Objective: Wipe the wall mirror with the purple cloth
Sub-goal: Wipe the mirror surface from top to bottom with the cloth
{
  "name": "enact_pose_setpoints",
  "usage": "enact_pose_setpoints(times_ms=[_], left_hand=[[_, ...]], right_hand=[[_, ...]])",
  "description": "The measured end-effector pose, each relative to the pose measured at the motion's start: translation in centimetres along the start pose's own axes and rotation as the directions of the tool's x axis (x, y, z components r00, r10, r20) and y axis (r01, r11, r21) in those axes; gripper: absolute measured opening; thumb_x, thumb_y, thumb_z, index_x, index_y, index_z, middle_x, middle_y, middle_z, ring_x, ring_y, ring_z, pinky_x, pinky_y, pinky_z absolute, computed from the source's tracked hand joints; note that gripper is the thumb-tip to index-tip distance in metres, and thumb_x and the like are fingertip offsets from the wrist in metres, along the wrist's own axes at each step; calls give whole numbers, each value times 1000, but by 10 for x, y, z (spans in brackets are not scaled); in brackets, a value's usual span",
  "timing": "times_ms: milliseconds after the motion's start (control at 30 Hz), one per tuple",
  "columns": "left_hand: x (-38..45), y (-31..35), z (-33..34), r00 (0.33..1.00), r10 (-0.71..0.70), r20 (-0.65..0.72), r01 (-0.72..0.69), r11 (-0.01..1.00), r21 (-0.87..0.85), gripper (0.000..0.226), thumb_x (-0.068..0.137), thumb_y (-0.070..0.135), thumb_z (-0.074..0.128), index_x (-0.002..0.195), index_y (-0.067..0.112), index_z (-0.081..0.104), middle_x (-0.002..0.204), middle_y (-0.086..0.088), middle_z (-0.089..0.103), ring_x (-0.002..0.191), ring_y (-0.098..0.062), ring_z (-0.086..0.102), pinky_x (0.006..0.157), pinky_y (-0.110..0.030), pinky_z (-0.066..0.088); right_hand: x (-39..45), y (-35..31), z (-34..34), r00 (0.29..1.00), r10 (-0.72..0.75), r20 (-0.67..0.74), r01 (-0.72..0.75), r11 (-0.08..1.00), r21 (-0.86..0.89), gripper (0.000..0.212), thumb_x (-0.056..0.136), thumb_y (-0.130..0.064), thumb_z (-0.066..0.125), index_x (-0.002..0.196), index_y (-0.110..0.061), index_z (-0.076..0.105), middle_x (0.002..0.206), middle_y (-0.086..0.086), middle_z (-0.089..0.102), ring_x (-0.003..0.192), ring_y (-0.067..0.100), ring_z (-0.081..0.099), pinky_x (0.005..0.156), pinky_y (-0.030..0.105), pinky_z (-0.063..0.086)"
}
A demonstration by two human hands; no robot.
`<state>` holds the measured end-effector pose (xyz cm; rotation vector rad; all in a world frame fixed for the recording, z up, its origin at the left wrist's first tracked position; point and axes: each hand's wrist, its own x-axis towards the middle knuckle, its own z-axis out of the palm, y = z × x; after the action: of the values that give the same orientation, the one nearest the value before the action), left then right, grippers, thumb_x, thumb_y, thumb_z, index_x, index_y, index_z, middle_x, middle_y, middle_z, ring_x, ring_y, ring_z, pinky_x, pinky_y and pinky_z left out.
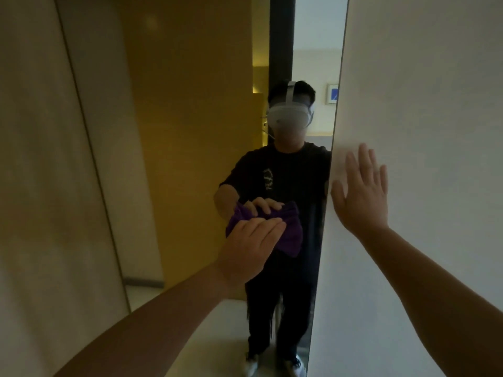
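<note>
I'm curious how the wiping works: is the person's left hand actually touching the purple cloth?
Touching. In the head view the left hand lies flat on the purple cloth, pressing it against the wall mirror, with no gap showing.

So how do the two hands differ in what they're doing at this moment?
The left hand presses the purple cloth against the mirror; the right hand holds nothing.
The left hand works on the glass, while the right hand rests flat on the white wall beside the mirror's edge.
The right hand sits higher than the left hand.
Both have straight fingers and reach forward on bare forearms.
</note>
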<state>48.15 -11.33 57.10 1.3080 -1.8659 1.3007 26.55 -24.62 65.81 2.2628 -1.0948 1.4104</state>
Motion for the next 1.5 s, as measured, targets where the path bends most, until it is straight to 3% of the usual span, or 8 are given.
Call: enact_pose_setpoints(times_ms=[100, 300, 467, 700, 1133, 1233, 1333, 1500], left_hand=[[-24, -18, -19, 999, -49, 1, 49, 998, 26, 35, 98, 6, 57, 132, 7, 60, 130, -8, 63, 110, -24, 61, 84, -36, 50], [-77, -72, -54, 995, -97, 37, 96, 995, 24, 39, 107, 10, 31, 129, 3, 62, 130, -12, 64, 108, -29, 64, 80, -43, 52], [-122, -129, -61, 991, -121, 49, 123, 992, -23, 38, 99, 6, 46, 135, 5, 55, 135, -12, 60, 114, -30, 61, 86, -45, 51], [-159, -180, -62, 993, -114, 14, 115, 991, -72, 37, 99, 5, 45, 135, 4, 53, 134, -13, 61, 116, -31, 59, 90, -45, 51], [-163, -187, -33, 989, -78, -128, 77, 997, -20, 35, 106, 10, 33, 134, 4, 52, 132, -14, 61, 116, -30, 57, 91, -47, 49], [-175, -182, -15, 978, -66, -198, 73, 997, 28, 34, 101, 8, 51, 135, 5, 50, 132, -14, 61, 116, -31, 57, 92, -47, 49], [-192, -180, 2, 973, -70, -220, 92, 991, 95, 56, 87, 9, 76, 135, 5, 49, 134, -13, 59, 115, -31, 58, 92, -46, 48], [-213, -173, 21, 952, -48, -301, 108, 976, 186, 45, 94, 20, 67, 133, 2, 54, 133, -14, 60, 111, -34, 59, 90, -48, 47]], right_hand=[[-27, -26, 13, 999, -17, 52, 14, 999, 47, 57, 108, -41, 32, 159, -16, 19, 167, 9, 6, 154, 21, -4, 125, 50, 1], [-72, -86, 43, 974, -218, 55, 214, 975, 62, 62, 102, -33, 36, 158, -12, 22, 168, 8, 7, 155, 25, 1, 124, 56, 9], [-90, -141, 72, 976, -206, 70, 203, 978, 49, 63, 101, -35, 32, 159, -14, 21, 168, 7, 6, 155, 25, 0, 122, 59, 11], [-113, -199, 110, 971, -209, 114, 213, 977, -24, 68, 98, -36, 39, 159, -15, 19, 168, 6, 2, 155, 24, -2, 124, 53, 4], [-122, -194, 153, 937, -349, -12, 342, 925, -168, 61, 101, -37, 37, 154, -6, 34, 165, 15, 19, 154, 31, 9, 122, 59, 10], [-137, -185, 162, 924, -367, -106, 348, 923, -162, 60, 101, -34, 46, 153, -7, 35, 165, 14, 20, 154, 32, 11, 121, 61, 13], [-155, -174, 175, 908, -373, -194, 328, 917, -226, 60, 100, -35, 51, 152, -8, 38, 164, 13, 22, 154, 31, 13, 122, 58, 11], [-185, -160, 201, 922, -333, -197, 279, 924, -260, 63, 101, -41, 45, 154, -10, 33, 165, 14, 18, 154, 32, 8, 124, 54, 1]])
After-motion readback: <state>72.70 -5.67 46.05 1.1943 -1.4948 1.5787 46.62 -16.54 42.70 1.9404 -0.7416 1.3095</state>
